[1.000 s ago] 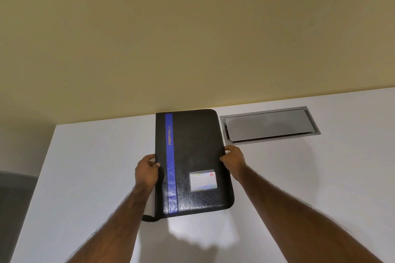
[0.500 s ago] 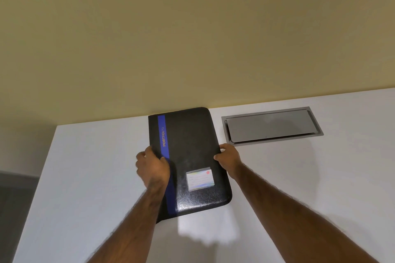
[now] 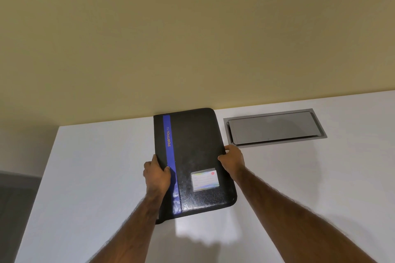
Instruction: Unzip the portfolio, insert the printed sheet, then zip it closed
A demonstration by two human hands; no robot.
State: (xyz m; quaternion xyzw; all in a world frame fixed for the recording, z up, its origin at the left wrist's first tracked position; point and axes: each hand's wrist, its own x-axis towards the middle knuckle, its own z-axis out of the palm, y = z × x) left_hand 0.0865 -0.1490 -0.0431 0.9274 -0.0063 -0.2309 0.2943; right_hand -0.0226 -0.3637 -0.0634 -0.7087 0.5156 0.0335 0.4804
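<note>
A black zipped portfolio [image 3: 192,147] with a blue stripe, the word PORTFOLIO and a small card pocket lies cover up on the white table [image 3: 96,177], its far end against the wall. My left hand [image 3: 157,174] grips its left edge, thumb on the blue stripe. My right hand [image 3: 232,160] holds the right edge at mid-length. The zipper looks closed all round. No printed sheet is in view.
A grey metal cable hatch [image 3: 274,127] is set flush in the table just right of the portfolio. A plain yellow wall [image 3: 192,38] rises behind. The table's left edge drops off to a dark floor [image 3: 15,198].
The portfolio slid a little away from me and left, then settled flat. My left hand moved from the left edge onto the cover, then back to gripping the edge.
</note>
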